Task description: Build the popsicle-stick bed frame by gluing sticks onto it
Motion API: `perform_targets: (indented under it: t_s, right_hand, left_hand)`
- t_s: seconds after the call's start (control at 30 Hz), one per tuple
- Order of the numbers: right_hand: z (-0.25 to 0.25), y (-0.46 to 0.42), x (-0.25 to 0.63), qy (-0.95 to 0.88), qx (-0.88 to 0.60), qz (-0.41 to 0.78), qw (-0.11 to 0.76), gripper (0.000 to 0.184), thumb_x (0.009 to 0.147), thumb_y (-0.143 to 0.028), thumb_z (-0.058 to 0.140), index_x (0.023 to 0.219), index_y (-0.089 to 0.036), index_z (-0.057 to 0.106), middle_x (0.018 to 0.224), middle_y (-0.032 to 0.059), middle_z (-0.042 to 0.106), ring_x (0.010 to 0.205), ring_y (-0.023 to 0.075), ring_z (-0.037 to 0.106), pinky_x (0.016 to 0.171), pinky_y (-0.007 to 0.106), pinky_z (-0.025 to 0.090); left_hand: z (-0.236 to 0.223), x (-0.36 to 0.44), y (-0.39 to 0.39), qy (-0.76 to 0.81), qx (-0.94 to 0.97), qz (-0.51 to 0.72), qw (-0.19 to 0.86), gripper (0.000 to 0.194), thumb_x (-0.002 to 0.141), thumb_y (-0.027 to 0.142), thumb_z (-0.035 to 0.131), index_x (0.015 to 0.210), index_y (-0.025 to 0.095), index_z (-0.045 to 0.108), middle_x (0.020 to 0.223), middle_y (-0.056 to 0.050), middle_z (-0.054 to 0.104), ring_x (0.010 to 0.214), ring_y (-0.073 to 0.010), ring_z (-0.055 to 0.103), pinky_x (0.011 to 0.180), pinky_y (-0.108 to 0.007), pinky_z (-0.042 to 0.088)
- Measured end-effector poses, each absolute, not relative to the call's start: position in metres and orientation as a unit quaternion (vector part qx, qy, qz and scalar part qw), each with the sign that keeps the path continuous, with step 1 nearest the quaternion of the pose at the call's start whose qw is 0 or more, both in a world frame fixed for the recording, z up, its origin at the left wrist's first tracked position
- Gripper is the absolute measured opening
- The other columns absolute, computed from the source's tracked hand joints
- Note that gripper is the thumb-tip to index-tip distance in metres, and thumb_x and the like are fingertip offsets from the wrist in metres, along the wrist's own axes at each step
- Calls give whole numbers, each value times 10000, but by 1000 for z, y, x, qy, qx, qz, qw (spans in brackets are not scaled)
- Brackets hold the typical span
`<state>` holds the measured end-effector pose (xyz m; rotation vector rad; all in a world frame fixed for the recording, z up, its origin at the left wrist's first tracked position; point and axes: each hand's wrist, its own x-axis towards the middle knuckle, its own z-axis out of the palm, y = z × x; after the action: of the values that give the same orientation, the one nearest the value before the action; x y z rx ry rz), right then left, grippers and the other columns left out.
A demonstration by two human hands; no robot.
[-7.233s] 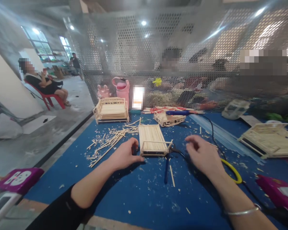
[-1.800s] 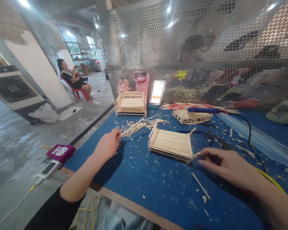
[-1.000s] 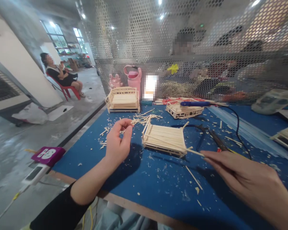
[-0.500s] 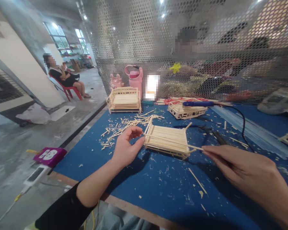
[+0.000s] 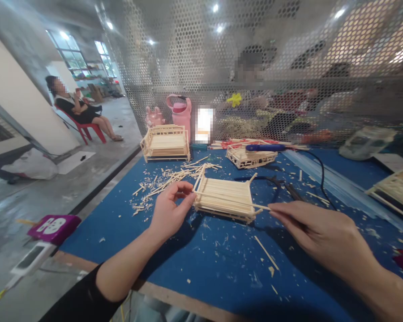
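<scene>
A small bed-like frame of thin wooden sticks (image 5: 225, 188) sits on the blue tabletop between my hands, with short posts rising at its corners. A single long wooden stick (image 5: 235, 201) lies lengthwise across its near side. My right hand (image 5: 319, 232) pinches the stick's right end between thumb and fingertips, just past the frame. At the frame's left corner, my left hand (image 5: 171, 209) has thumb and forefinger closed around the stick's other end; the fingers partly hide that tip.
Loose sticks and scraps (image 5: 174, 181) litter the blue table (image 5: 208, 264). Behind stand a finished stick model (image 5: 166, 143), a pink bottle (image 5: 181, 118) and another model (image 5: 250, 156) with a blue-handled corded tool (image 5: 265, 147) on it. A perforated metal screen (image 5: 188, 62) rises behind; a person sits at left.
My left thumb and forefinger have closed in on the stick's left end. My right hand keeps its pinch. The whole view has shifted, so things appear further left.
</scene>
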<state>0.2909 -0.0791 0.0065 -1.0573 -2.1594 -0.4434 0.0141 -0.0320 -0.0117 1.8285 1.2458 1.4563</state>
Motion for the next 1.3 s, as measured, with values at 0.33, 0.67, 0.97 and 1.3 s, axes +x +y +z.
perform_targets:
  t_s: [0.33,0.67,0.97,1.3]
  right_hand:
    - [7,-81,289,-831,-399,-170,348,234,947,-272,437,882,-195,649,734,3,738,600,129,698,529,238,525]
    - [6,-80,288,-827,-411,-153,352,216,932,-272,470,881,-194,665,729,10,737,597,132,693,512,228,519]
    - [8,-78,282,-831,-416,-130,347,201,922,-243,470,895,-186,661,749,17,737,614,140,692,540,239,527]
    - [10,-80,279,-834,-418,-111,342,191,915,-231,462,884,-209,649,754,13,735,622,148,690,539,248,524]
  left_hand:
    - [-10,14,-34,460,679,525,227,76,760,234,605,799,176,636,785,-32,661,686,-134,607,628,-255,524]
    - [-9,15,-34,464,673,524,237,81,756,243,607,793,179,639,780,-31,662,686,-140,606,621,-256,516]
    - [-9,15,-34,462,671,529,236,71,752,234,606,776,175,637,762,-28,660,673,-137,600,604,-251,515]
    - [-10,15,-35,466,675,528,220,61,765,231,602,779,182,635,777,-33,667,673,-135,603,594,-249,518]
